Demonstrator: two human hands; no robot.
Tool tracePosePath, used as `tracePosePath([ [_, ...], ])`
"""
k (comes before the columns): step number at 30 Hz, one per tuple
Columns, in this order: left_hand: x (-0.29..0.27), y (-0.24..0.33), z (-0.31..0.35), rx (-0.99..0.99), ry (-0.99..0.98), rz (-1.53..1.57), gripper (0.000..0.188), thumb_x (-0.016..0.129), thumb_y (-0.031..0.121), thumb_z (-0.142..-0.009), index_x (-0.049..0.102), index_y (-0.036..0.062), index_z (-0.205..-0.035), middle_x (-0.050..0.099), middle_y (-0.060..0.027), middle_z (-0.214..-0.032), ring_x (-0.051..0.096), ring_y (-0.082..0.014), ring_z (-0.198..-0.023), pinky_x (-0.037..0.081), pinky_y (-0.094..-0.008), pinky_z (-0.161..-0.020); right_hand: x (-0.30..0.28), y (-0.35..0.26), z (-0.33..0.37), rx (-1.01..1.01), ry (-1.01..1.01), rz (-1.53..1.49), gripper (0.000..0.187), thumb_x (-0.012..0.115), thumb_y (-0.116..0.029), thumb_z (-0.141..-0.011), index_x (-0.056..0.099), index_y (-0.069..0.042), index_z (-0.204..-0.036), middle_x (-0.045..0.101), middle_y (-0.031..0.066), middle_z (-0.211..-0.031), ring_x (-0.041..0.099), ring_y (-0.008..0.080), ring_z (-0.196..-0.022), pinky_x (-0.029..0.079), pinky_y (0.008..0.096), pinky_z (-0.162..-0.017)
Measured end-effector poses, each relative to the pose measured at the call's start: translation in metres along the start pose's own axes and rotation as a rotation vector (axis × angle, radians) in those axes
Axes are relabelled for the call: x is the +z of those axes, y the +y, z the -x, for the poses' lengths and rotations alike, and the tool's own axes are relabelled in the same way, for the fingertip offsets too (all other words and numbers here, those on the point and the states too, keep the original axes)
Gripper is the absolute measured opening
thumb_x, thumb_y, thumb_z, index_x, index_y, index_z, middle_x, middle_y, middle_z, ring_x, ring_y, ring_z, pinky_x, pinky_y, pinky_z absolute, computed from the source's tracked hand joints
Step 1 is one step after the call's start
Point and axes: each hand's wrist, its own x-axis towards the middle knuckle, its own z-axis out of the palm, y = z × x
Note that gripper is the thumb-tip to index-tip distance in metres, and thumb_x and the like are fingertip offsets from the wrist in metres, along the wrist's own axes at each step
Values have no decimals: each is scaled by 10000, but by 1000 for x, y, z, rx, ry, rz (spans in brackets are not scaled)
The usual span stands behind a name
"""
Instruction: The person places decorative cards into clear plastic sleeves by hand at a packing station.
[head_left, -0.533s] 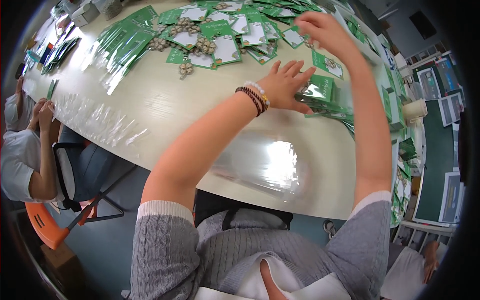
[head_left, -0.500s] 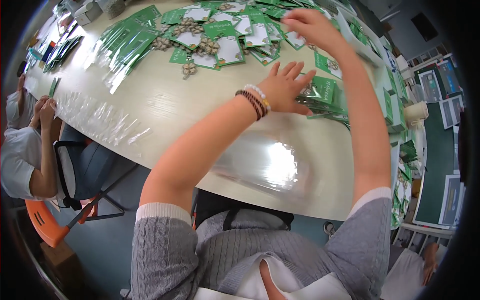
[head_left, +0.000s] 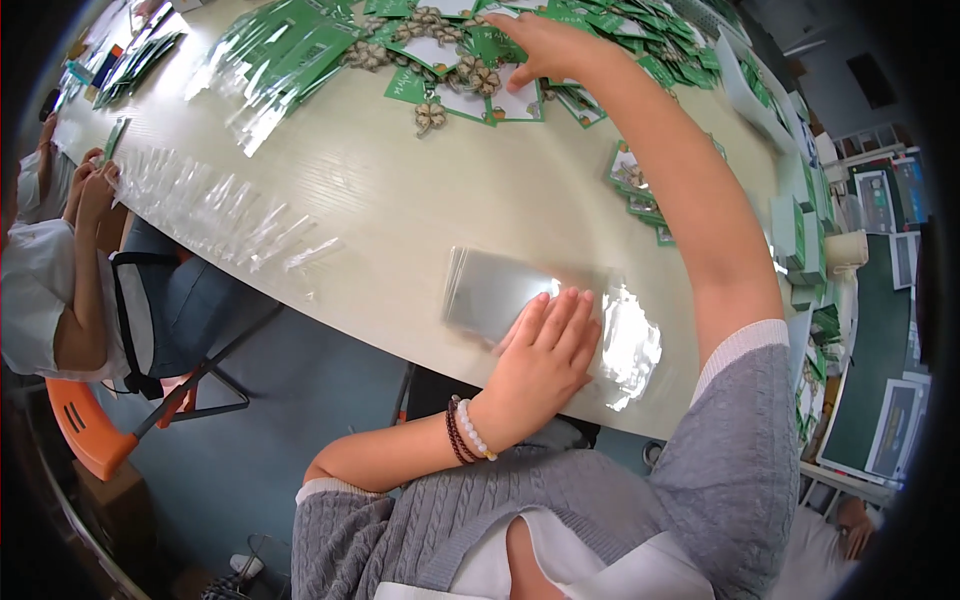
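My left hand (head_left: 550, 350) lies flat, fingers stretched, on a stack of clear plastic sleeves (head_left: 490, 295) near the table's front edge. Beyond it, my right hand (head_left: 550, 48) reaches over a pile of green-and-white cards (head_left: 465, 100) carrying metal four-leaf-clover charms. Its thumb and fingers are spread, over or touching the cards, with nothing visibly gripped. One clover charm (head_left: 430, 118) hangs off the pile's near side. A smaller stack of carded charms (head_left: 640, 190) sits to the right, partly covered by my right forearm.
Green cards in clear sleeves (head_left: 290, 60) are spread at the far left. Loose clear sleeves (head_left: 215, 205) line the left table edge, where another person (head_left: 70, 290) sits working. White bins of green cards (head_left: 755, 90) and a beige cup (head_left: 845, 250) stand along the right side.
My left hand has come back from the right-hand card stack onto the clear sleeves. My right hand has moved left over the card pile. The view has shifted slightly.
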Motion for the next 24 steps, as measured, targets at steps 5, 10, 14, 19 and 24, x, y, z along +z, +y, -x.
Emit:
tracePosePath([
  [5, 7, 0, 5, 56, 68, -13, 494, 600, 336, -853, 536, 35, -1240, 398, -183, -1416, 361, -320, -1330, 268, -497, -1099, 8, 2, 2, 93, -52, 45, 962, 837, -370, -626, 338, -89, -1398, 467, 165, -1268, 470, 316, -1202, 451, 393, -941],
  [10, 9, 4, 7, 52, 130, 109, 429, 610, 324, -853, 566, 50, -1181, 426, -174, -1390, 374, -322, -1319, 271, -526, -1089, 9, -4, 10, 139, -7, 145, 963, 852, -456, -569, 390, -91, -1330, 450, 135, -1291, 411, 326, -1248, 417, 449, -955],
  [14, 16, 10, 8, 49, 183, 90, 443, 646, 350, -818, 579, 64, -1150, 453, -171, -1356, 391, -323, -1304, 277, -538, -1083, 4, -3, 8, 186, -66, 138, 1019, 861, -523, -504, 388, -127, -1316, 454, 120, -1280, 414, 318, -1244, 380, 475, -963],
  [19, 7, 19, 5, 78, 171, 92, 518, 681, 387, -768, 574, 55, -1152, 469, -170, -1335, 407, -329, -1288, 286, -530, -1081, -1, 7, 4, 224, -91, 208, 988, 840, -520, -548, 377, -131, -1329, 482, 111, -1261, 449, 293, -1206, 408, 458, -921],
  [24, 11, 26, 4, 109, 105, 118, 558, 680, 395, -763, 561, 39, -1177, 459, -189, -1346, 406, -335, -1287, 302, -500, -1077, -34, -14, 39, 180, -154, 60, 736, 809, -433, -663, 504, -87, -1237, 599, 186, -1163, 603, 290, -1049, 485, 450, -916],
])
